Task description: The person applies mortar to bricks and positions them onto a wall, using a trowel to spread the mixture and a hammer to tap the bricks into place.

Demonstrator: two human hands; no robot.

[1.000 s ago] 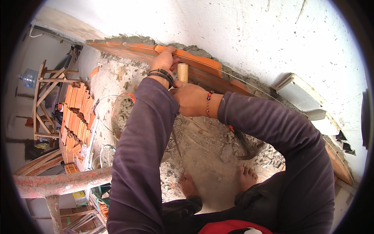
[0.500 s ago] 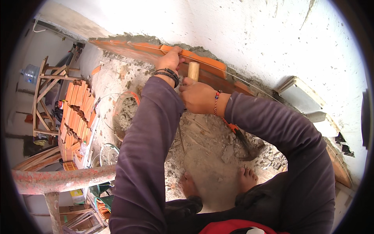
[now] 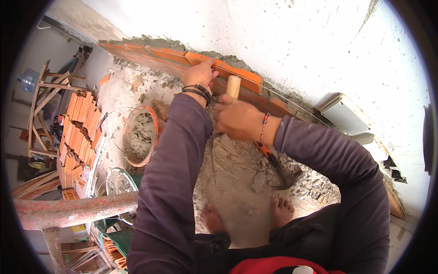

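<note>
My left hand (image 3: 200,75), with dark bands at its wrist, is closed at the near face and upper edge of an orange clay brick (image 3: 237,74). The brick stands in the top course of a low row along the white wall, with grey mortar behind it. A taut string (image 3: 278,96) runs along the row. My right hand (image 3: 239,119) is wrapped round a trowel by its wooden handle (image 3: 233,86), whose butt points up close to the brick. Below the fist its thin blade (image 3: 212,157) shows edge-on.
An orange-handled tool (image 3: 268,154) with a dark blade lies on the rubble near my feet. Left of my arm stands a bucket of mortar (image 3: 139,137). Farther left are stacked bricks (image 3: 77,132), a wooden frame (image 3: 41,109) and a mortar-stained bar (image 3: 77,210). White boxes (image 3: 346,114) lean by the wall.
My right hand and the trowel have shifted slightly right and down, so the handle's butt sits a little farther from my left hand. My left hand stays at the brick.
</note>
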